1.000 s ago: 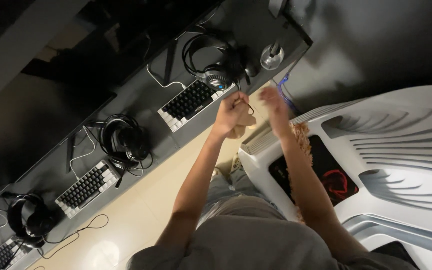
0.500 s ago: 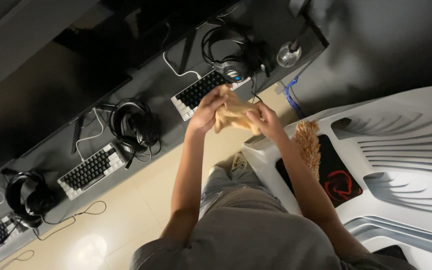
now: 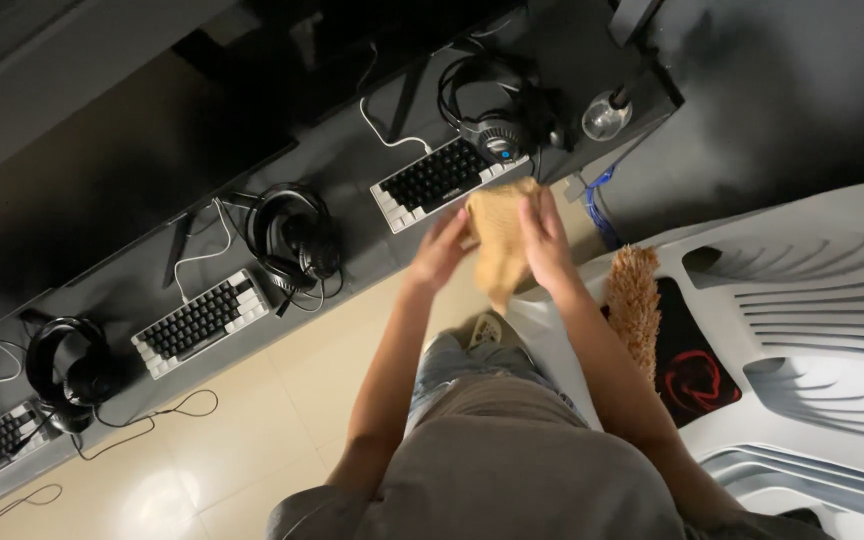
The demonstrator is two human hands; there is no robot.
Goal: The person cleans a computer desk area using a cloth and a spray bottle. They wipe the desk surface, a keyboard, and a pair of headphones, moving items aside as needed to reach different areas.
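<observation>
I hold a tan cloth [image 3: 500, 240] up in front of me with both hands. My left hand [image 3: 442, 250] grips its left edge and my right hand [image 3: 544, 240] lies over its right side. The cloth hangs just in front of a black and white keyboard [image 3: 442, 180] on the long dark desk [image 3: 342, 160]. A black headset [image 3: 497, 100] lies behind that keyboard.
A white plastic chair [image 3: 792, 320] stands at my right with a brown fluffy duster [image 3: 635, 305] and a black and red mouse pad [image 3: 687, 360] on it. Further keyboards [image 3: 200, 322] and headsets [image 3: 292, 235] line the desk to the left. A round lamp base [image 3: 607, 115] sits at the desk's end.
My hands have brought the cloth together and spread it out, now holding it hanging in front of the keyboard. The view has shifted slightly.
</observation>
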